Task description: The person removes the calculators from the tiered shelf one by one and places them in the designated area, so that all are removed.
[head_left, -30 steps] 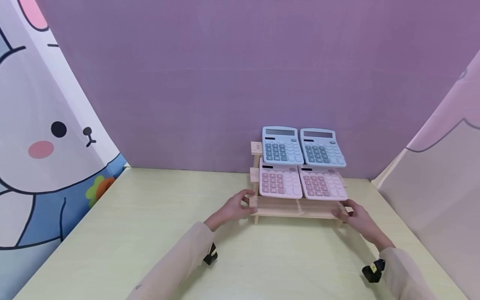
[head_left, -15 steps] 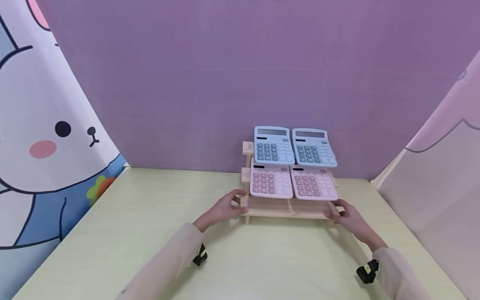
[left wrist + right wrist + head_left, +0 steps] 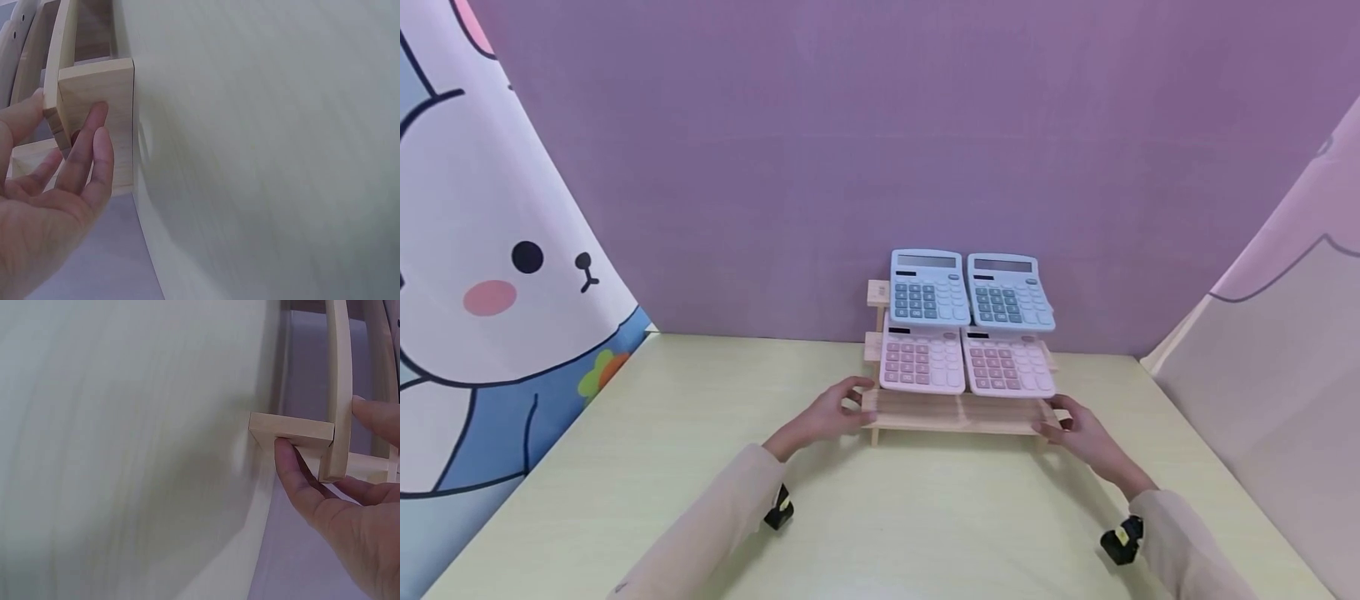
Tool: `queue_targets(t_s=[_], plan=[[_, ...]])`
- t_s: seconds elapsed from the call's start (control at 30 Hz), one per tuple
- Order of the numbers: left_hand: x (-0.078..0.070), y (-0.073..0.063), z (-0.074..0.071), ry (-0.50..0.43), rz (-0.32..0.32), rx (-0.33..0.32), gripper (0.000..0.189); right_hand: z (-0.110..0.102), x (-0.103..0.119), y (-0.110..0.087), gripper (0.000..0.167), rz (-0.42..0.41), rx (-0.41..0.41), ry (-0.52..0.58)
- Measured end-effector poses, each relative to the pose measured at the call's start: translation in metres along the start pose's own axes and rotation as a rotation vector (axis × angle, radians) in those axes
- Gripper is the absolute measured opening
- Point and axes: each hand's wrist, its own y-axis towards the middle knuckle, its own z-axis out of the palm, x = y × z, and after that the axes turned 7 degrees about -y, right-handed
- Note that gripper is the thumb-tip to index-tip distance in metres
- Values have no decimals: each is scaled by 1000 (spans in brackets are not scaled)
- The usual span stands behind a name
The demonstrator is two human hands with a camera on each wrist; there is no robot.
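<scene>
A stepped wooden rack stands on the table, its lowest board bare. Two blue calculators lean side by side on the top tier, and two pink calculators on the middle tier. My left hand grips the left end of the lowest board; in the left wrist view, its thumb lies on the board and other fingers reach under it, by the side panel. At the opposite end my right hand pinches the board the same way, one fingertip touching the leg panel.
The pale table stretches in front and to the left of the rack. Behind it rises a purple backdrop. Printed cloths, one with a cartoon animal, flank the table on both sides.
The rack has slid left across the table with its calculators on it. Both hands moved left along with it, keeping their hold on its ends.
</scene>
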Motion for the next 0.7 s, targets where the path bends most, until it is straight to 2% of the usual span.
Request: queue_targets(t_s=[0.2, 0.7], plan=[[0, 0, -2, -9, 29, 22, 58, -1, -2, 0, 66, -9, 1, 19], [-1, 0, 0, 40, 3, 9, 56, -2, -6, -1, 65, -37, -3, 37]])
